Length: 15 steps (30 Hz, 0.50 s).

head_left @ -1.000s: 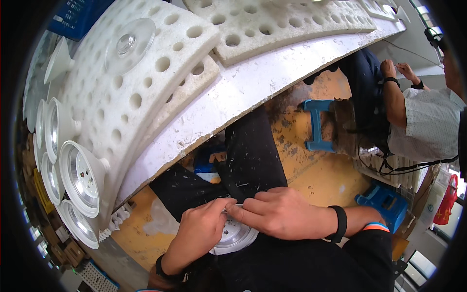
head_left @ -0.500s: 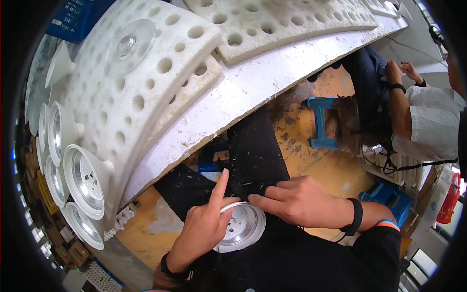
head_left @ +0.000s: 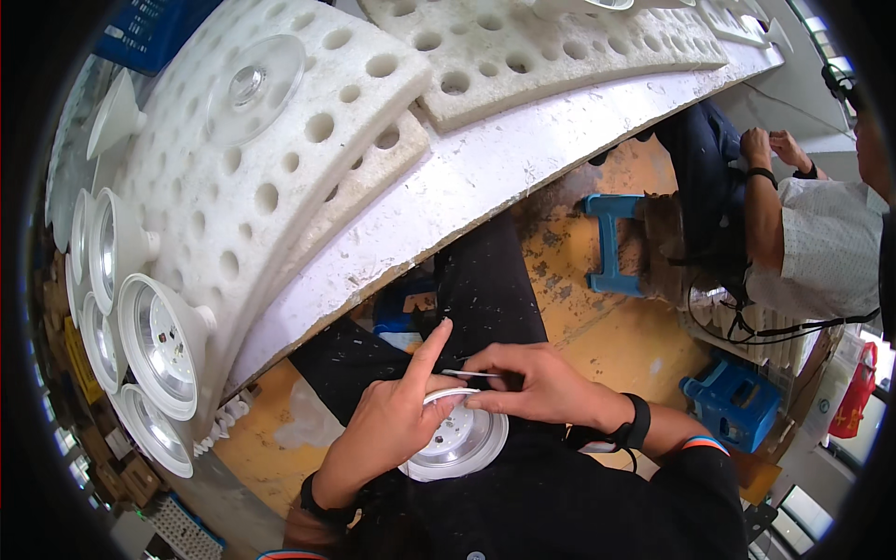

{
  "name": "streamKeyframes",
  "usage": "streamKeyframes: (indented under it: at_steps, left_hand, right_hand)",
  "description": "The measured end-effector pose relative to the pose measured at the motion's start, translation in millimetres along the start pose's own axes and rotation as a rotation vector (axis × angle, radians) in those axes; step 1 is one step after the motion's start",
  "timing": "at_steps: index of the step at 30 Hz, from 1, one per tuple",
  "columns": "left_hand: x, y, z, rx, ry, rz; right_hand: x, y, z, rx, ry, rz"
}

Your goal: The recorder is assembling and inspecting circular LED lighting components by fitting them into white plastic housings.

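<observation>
On my lap rests a white bowl-shaped lamp housing (head_left: 467, 446), its shiny inside with small dark spots facing up. My left hand (head_left: 390, 420) grips its left rim, thumb over the edge and index finger pointing up and away. At the far rim, my right hand (head_left: 537, 383) pinches a thin, pale, blade-like tool (head_left: 469, 373); its thumb is at the housing's edge. What exactly the tool is, I cannot make out. Part of the housing is hidden behind my left hand.
Left on the bench stand several similar lamp housings (head_left: 161, 345) beside a white foam board (head_left: 210, 201) with holes, bearing a clear disc (head_left: 257, 91). Another foam board (head_left: 551, 56) lies beyond. At right sits a person (head_left: 803, 224) near a blue stool (head_left: 611, 243).
My right hand has shifted left and turned, so the thin tool between its fingers now shows. My left hand keeps its grip on the lamp housing. Housings now show at the top edge.
</observation>
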<state>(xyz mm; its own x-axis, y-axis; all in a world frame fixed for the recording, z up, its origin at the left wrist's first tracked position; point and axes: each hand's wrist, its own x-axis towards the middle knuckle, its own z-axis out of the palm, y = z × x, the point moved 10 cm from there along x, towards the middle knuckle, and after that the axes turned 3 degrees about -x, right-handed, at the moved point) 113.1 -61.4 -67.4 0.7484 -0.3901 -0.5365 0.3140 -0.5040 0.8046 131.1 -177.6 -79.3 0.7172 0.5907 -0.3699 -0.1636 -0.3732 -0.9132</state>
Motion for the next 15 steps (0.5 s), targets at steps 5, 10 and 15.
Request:
streamKeyframes:
  at_steps: [5, 10, 15]
  left_hand:
    - [-0.7, -7.5, -4.0, -0.049, -0.036, -0.06]
    - [-14.0, -13.9, -7.1, -0.373, 0.0, -0.018]
    - [-15.8, 5.5, -7.0, -0.205, -0.014, 0.091]
  right_hand:
    - [-5.1, -5.7, 5.9, 0.098, 0.042, -0.132]
    - [-12.1, 8.1, 9.4, 0.093, 0.071, -0.104]
    - [-19.5, 5.9, -4.4, 0.033, 0.248, -0.242]
